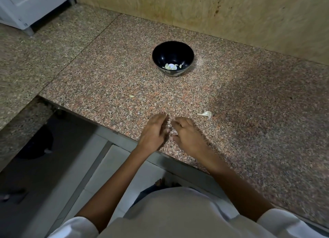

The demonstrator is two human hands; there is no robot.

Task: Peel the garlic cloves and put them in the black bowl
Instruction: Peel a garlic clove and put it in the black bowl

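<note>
One pale scrap lay farthest left on the worktop, well apart from everything else; I could not tell whether it was skin or garlic.

Next came the left hand, at the near edge, its fingers reaching rightward toward the other hand. Between the two sets of fingertips a pale bit showed, probably the piece being peeled. It was too blurred to say which hand held it, or whether either grip had closed.

Straight ahead of that gap, and well apart from it, stood the bowl with a few peeled cloves in the bottom.

The right hand mirrored the left, fingers curled inward, the two nearly touching.

Just beyond it and to its right lay a clove, unpeeled by the look of it, alone on the stone. Its long axis ran roughly left to right, thin tail pointing left, fat end right. The right hand was plainly the nearer to it. By my reckoning a short reach forward and right would meet it, while anything peeled had to travel straight ahead to the bowl.
</note>
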